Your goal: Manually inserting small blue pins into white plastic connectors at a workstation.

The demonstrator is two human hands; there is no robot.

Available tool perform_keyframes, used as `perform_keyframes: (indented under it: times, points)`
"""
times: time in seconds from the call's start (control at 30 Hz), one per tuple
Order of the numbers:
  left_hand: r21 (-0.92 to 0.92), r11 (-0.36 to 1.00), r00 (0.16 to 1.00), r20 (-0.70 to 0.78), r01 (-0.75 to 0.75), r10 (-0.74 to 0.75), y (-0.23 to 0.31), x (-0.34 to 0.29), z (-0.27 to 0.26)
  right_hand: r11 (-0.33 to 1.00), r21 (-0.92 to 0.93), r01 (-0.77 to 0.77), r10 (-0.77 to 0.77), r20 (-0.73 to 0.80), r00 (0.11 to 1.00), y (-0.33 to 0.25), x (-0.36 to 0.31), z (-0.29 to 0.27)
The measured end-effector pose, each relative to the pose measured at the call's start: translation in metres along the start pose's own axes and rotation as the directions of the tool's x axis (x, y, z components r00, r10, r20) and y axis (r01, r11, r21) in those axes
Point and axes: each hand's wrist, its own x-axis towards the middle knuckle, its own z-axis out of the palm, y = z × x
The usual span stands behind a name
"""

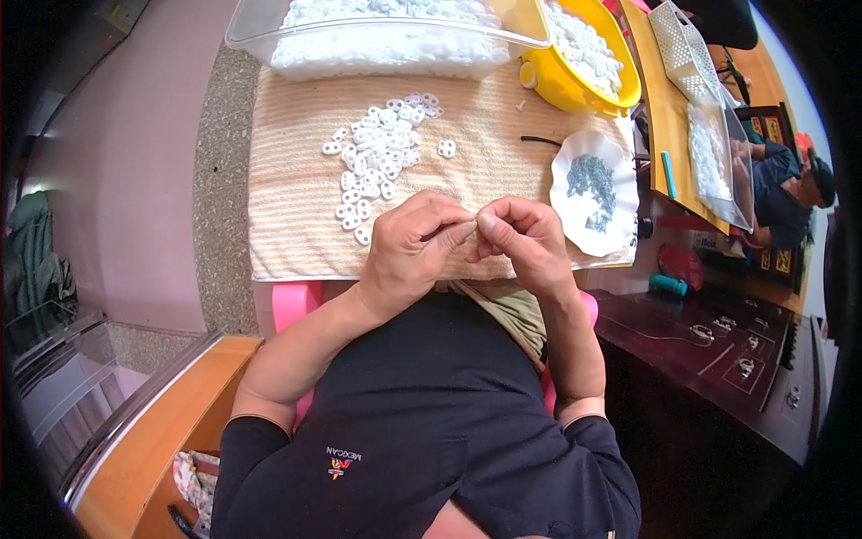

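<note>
My left hand (409, 247) and my right hand (530, 242) meet above the near edge of a striped towel (489, 171). Thumbs and forefingers are pinched together, tip to tip. Whatever lies between the fingertips is too small and covered to make out. Beyond my left hand spreads a loose pile of small white two-holed plastic pieces (386, 148), and one similar piece (446, 148) lies apart to its right. Close to my right hand stands a white wavy-rimmed dish (563, 171) holding many tiny dark grey bits (593, 184).
A see-through bin (386, 45) of white pieces stands at the far edge, beside a yellow tub (624, 90) of white parts. A thin black stick (541, 139) lies near the dish. Another person (786, 184) sits at right by a wooden table (669, 135). Pink chair arms (292, 310) flank me.
</note>
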Motion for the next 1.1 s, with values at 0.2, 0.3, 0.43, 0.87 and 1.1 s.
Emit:
perform_keyframes:
  times: [0.2,0.3,0.43,0.87,1.1]
  points:
    - [-0.004,0.999,0.999,0.016,0.05,-0.05,0.006,0.003,-0.002,0.983,-0.118,0.14,-0.144,-0.023,0.989,0.009,0.002,0.004]
    - [-0.05,0.995,0.996,0.022,0.084,-0.083,0.012,0.005,-0.002,0.959,-0.19,0.209,-0.215,-0.011,0.977,0.01,0.002,0.005]
    - [-0.111,0.984,0.99,0.028,0.14,-0.138,0.009,0.005,-0.002,0.943,-0.2,0.266,-0.279,-0.039,0.96,0.008,0.003,0.013]
    - [-0.399,0.822,0.913,0.155,0.407,-0.377,0.004,0.005,-0.007,0.581,-0.632,0.512,-0.611,0.077,0.788,0.016,0.012,0.01]
    - [-0.493,0.744,0.89,0.181,0.451,-0.419,0.0,0.005,-0.007,0.603,-0.617,0.505,-0.602,0.062,0.796,0.019,0.015,0.01]
